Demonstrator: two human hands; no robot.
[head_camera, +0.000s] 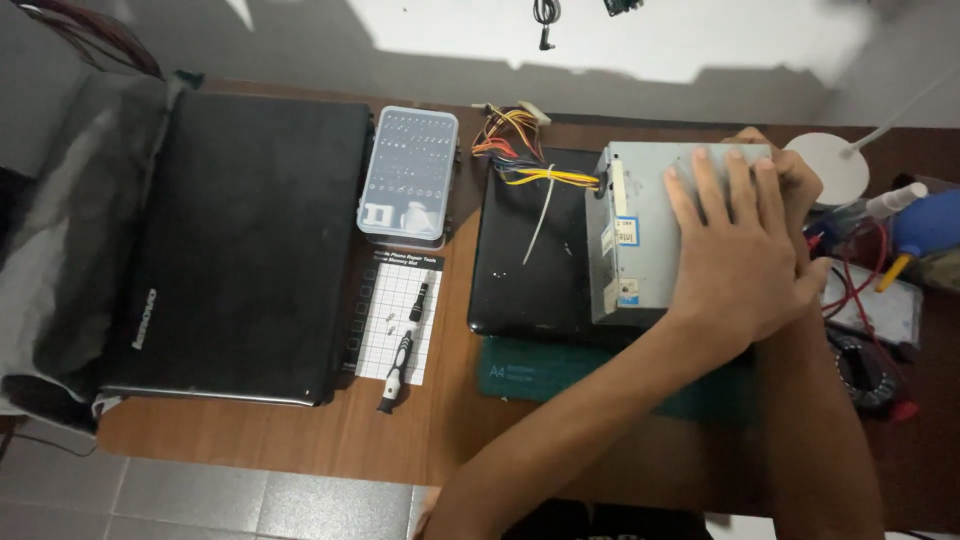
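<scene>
A grey metal power supply box (635, 205) with a bundle of coloured wires (515, 150) lies on a small black laptop (525, 260) near the middle of the wooden desk (440, 420). My left hand (735, 255) presses flat on top of the box, fingers spread. My right hand (795, 180) grips the box's far right side, mostly hidden behind the left hand.
A large closed black laptop (245, 245) lies at the left, with a clear case of screwdriver bits (408, 175) beside it. A screwdriver (402, 355) rests on a white gridded mat (397, 320). A green cutting mat (530, 370) sits under the small laptop. Tools, cables and a white lamp base (830, 165) crowd the right.
</scene>
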